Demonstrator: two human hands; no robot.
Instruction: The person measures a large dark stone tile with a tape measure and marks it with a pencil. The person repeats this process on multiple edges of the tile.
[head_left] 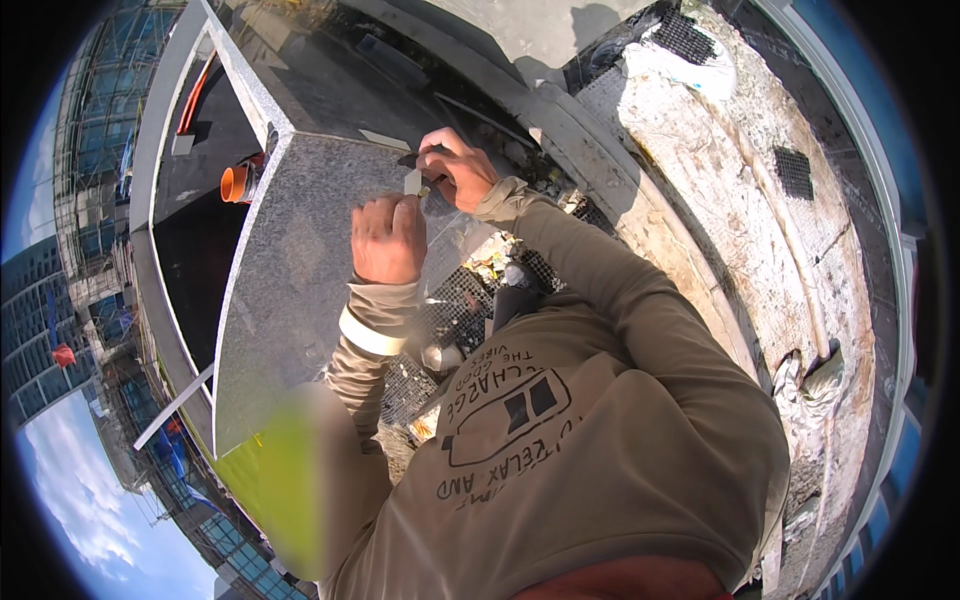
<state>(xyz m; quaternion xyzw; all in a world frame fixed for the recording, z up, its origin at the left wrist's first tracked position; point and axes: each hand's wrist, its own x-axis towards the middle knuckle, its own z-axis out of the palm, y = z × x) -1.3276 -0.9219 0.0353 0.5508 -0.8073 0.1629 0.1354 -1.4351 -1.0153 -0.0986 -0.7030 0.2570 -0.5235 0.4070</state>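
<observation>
My left hand has its fingers curled closed at the speckled grey stone slab; what it grips is too small to name. A cream band like a tape roll circles that wrist. My right hand is closed just to the right, around a small dark item I cannot make out. A small pale rectangular piece sits between the two hands at the slab's upper right. A pale strip lies just above them on a dark surface.
An orange pipe end and red lines show in a dark opening at left. A white-framed edge borders it. Black grid mats lie on a pale, dirty ledge at right. Rubble and mesh sit below my hands. Scaffolded buildings stand beyond.
</observation>
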